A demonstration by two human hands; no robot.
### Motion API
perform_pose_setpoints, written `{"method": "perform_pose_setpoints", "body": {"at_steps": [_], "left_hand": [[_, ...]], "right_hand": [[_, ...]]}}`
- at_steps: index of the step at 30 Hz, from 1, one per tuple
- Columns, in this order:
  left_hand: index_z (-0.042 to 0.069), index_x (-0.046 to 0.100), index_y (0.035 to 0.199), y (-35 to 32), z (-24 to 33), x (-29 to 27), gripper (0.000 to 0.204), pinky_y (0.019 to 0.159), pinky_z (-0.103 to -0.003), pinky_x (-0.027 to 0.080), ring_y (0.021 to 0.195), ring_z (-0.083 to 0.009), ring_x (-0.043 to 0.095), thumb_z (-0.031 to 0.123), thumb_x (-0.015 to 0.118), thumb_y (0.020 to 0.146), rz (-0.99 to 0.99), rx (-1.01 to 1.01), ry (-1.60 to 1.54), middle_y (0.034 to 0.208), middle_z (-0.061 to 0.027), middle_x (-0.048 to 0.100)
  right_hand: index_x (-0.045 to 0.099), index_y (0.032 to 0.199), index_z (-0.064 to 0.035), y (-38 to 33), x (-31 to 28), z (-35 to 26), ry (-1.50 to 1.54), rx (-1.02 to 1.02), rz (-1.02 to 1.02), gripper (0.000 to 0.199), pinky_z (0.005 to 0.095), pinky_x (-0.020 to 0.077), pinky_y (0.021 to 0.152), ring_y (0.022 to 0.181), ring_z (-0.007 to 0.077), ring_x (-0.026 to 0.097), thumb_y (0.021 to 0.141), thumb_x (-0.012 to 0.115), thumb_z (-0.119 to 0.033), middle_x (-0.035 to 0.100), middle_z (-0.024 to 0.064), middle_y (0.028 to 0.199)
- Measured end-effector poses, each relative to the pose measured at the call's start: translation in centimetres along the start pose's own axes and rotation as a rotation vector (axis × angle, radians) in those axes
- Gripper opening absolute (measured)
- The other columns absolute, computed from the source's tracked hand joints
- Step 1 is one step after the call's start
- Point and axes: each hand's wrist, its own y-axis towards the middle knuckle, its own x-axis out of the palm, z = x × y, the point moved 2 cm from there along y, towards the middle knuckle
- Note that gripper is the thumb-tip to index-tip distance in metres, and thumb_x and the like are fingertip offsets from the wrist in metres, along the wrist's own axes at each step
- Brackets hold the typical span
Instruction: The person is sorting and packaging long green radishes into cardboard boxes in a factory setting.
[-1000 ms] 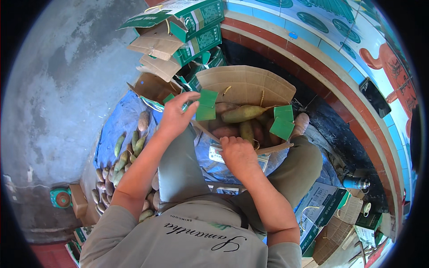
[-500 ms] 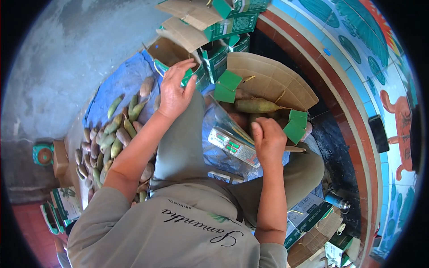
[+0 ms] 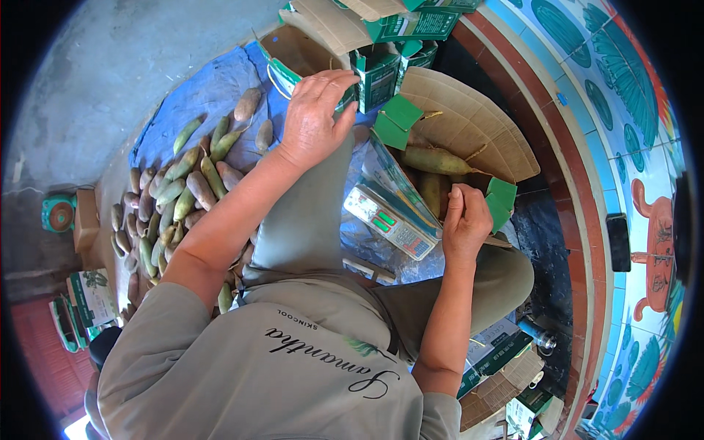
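Observation:
My left hand [image 3: 317,117] is raised with its fingers and thumb apart, holding nothing, near an open-topped green carton [image 3: 304,55]. My right hand [image 3: 467,220] has its fingers curled in beside the near edge of an opened cardboard box [image 3: 477,125]. Whatever those fingers may hold is hidden. Inside that box lie several long vegetables that look like radishes, a green one [image 3: 438,160] on top. Green flaps [image 3: 398,121] stand out at the box's corners. A digital scale [image 3: 390,222] with lit green displays sits against the box, between my legs.
Many green and pinkish radishes [image 3: 172,192] are piled on a blue sheet [image 3: 213,84] at my left. More green cartons [image 3: 378,73] stand ahead. A phone [image 3: 618,242] rests on the tiled ledge at right. A blue bottle [image 3: 535,331] and flattened cardboard [image 3: 506,389] lie behind my right elbow.
My left hand has shifted right in view, still open. The right hand's thumb and fingers have drawn closer together at the box edge. The whole view has shifted slightly.

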Motion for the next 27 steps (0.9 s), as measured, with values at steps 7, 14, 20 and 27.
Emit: {"method": "perform_pose_setpoints", "body": {"at_steps": [7,14,20,27], "left_hand": [[0.005,0.056,0.117,-0.2,-0.2,-0.1,0.043,0.093,-0.042,0.043,0.107,-0.0317,0.057,0.007,0.067,0.076,0.006,0.012,0.029,0.113,-0.0137,0.062],[0.005,0.056,0.117,-0.3,-0.1,-0.2,0.045,0.093,-0.043,0.042,0.108,-0.0321,0.056,0.008,0.068,0.074,0.035,0.018,0.025,0.113,-0.0141,0.061],[0.006,0.056,0.117,-0.6,-0.6,-0.4,0.045,0.094,-0.044,0.042,0.108,-0.0312,0.056,0.008,0.068,0.073,0.044,0.004,0.0,0.113,-0.013,0.061],[0.006,0.057,0.114,-0.6,-0.9,-0.3,0.044,0.095,-0.044,0.041,0.109,-0.0301,0.055,0.009,0.069,0.072,0.057,0.001,-0.004,0.112,-0.011,0.061]], "right_hand": [[0.06,0.084,-0.0022,-0.1,-0.1,0.0,-0.018,-0.019,0.008,0.007,0.0369,0.0439,0.055,0.061,0.0279,0.056,0.088,0.062,-0.007,0.058,0.0112,0.071],[0.061,0.084,-0.0021,-0.4,-0.2,-0.2,-0.063,-0.018,0.0,0.006,0.0368,0.0438,0.055,0.061,0.0273,0.056,0.089,0.06,-0.006,0.057,0.0108,0.07],[0.061,0.086,-0.0019,-0.9,-0.9,-0.5,-0.125,-0.029,0.005,0.008,0.036,0.0454,0.057,0.062,0.0266,0.058,0.09,0.058,-0.007,0.06,0.0106,0.073],[0.062,0.088,-0.0021,-1.8,-3.9,-1.2,-0.201,0.065,0.047,0.011,0.0338,0.0471,0.059,0.065,0.0231,0.061,0.093,0.056,-0.009,0.062,0.0099,0.074]]}}
